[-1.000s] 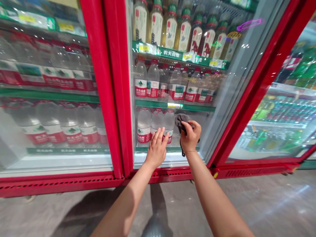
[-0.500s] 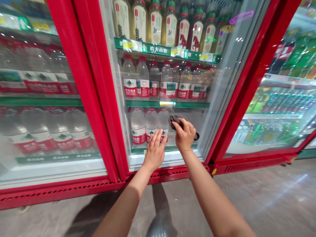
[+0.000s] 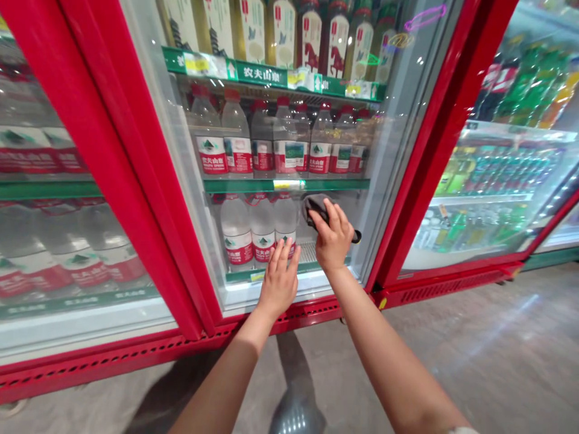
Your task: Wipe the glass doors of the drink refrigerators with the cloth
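Against the lower part of a glass door [image 3: 289, 288] my left hand [image 3: 278, 280] lies with its fingers spread, holding nothing. Just to its right, my right hand [image 3: 333, 238] grips a dark grey cloth [image 3: 314, 208] pressed to the same glass. A small black end with a pale ring sticks out to the right of that hand; what it belongs to is hidden. Behind the glass, large water bottles [image 3: 237, 232] with red and white labels stand on the bottom shelf, left of the cloth.
Red door frames [image 3: 409, 163] border the glass on both sides. Smaller water bottles [image 3: 319, 144] and tea bottles [image 3: 283, 36] fill the shelves above. Another fridge door at right shows green bottles [image 3: 545, 87]. Below runs a red vented base [image 3: 289, 320] above the grey floor [image 3: 474, 337].
The view has shifted, so the fridge appears farther left. My right hand and the cloth have moved slightly left in the picture, still at the glass. My left hand stays spread on it.
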The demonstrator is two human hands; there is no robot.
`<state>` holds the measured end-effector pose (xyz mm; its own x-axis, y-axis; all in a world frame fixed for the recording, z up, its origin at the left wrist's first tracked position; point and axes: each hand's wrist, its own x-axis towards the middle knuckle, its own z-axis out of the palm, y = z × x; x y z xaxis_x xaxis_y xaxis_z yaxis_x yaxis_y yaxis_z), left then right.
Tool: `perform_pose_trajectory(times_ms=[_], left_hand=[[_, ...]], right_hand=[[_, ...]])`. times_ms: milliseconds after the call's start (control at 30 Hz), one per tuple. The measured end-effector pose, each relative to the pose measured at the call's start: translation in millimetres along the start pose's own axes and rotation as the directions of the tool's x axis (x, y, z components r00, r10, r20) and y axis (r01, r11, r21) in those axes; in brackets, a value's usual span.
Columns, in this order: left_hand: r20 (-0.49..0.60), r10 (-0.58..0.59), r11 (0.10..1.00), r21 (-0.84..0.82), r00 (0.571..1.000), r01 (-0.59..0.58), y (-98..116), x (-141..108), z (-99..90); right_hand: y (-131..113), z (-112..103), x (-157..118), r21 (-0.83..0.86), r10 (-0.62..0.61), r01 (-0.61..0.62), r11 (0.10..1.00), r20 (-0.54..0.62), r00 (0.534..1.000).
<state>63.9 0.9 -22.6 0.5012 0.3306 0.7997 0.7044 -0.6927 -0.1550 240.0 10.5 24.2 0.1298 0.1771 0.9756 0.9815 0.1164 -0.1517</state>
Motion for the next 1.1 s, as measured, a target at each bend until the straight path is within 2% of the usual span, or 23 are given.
perform_pose_trajectory(times_ms=[67, 167, 233, 300, 367, 500, 600, 700, 833, 900, 967, 1033, 1100], left_hand=[[0.007, 0.017, 1.0, 0.009, 1.0, -0.017, 3.8, 0.4, 1.9], [0.02, 0.015, 1.0, 0.02, 1.0, -0.016, 7.6, 3.4, 3.0], [0.035, 0.0, 1.0, 0.022, 0.999, -0.001, 11.2, 7.4, 4.4], [0.061, -0.003, 1.0, 0.02, 0.998, 0.002, 16.9, 12.4, 7.0], [0.091, 0.01, 1.0, 0.015, 0.996, -0.012, 24.6, 18.3, 10.9], [0.117, 0.003, 0.999, 0.034, 0.993, -0.007, 40.5, 32.7, 18.5], [0.122, -0.054, 0.996, 0.072, 0.991, 0.045, 46.0, 45.2, 20.6], [0.108, -0.112, 0.988, 0.118, 0.988, 0.099, 42.2, 56.2, 19.3], [0.104, -0.13, 0.976, 0.191, 0.986, 0.109, 31.7, 63.1, 14.0], [0.128, -0.125, 0.971, 0.218, 0.984, 0.095, 29.4, 63.3, 9.1], [0.176, -0.136, 0.97, 0.225, 0.975, 0.094, 30.0, 63.0, 3.2], [0.221, -0.153, 0.969, 0.225, 0.963, 0.102, 33.1, 63.4, -2.3], [0.245, -0.17, 0.966, 0.233, 0.955, 0.112, 37.8, 65.3, -6.5]], right_hand=[[10.5, -1.3, 7.4, -0.006, 0.104, -0.104, 0.995, -0.04, 0.994], [23.9, -2.3, -14.1, -0.007, 0.169, -0.17, 0.985, -0.062, 0.984], [29.3, -2.9, -34.0, -0.002, 0.128, -0.128, 0.992, -0.028, 0.991], [34.8, -3.7, -43.3, 0.014, 0.035, -0.036, 0.999, 0.011, 0.999], [44.0, -4.7, -38.8, 0.022, -0.035, 0.034, 0.999, 0.022, 0.999], [74.5, -7.3, -19.6, -0.026, -0.01, 0.008, 1.0, -0.065, 0.998], [89.5, -11.0, -22.0, -0.021, -0.059, 0.057, 0.998, -0.101, 0.993], [85.4, -13.9, -25.3, 0.034, -0.151, 0.153, 0.988, -0.069, 0.986], [75.6, -14.0, -4.7, 0.093, -0.199, 0.2, 0.975, -0.02, 0.98], [79.9, -15.7, 6.0, 0.086, -0.169, 0.168, 0.982, -0.003, 0.986], [88.4, -20.2, 6.4, 0.063, -0.059, 0.058, 0.996, 0.009, 0.998], [93.8, -27.2, -4.9, 0.049, 0.078, -0.08, 0.996, 0.033, 0.996], [90.8, -34.4, -21.1, 0.062, 0.157, -0.163, 0.985, 0.093, 0.983]])
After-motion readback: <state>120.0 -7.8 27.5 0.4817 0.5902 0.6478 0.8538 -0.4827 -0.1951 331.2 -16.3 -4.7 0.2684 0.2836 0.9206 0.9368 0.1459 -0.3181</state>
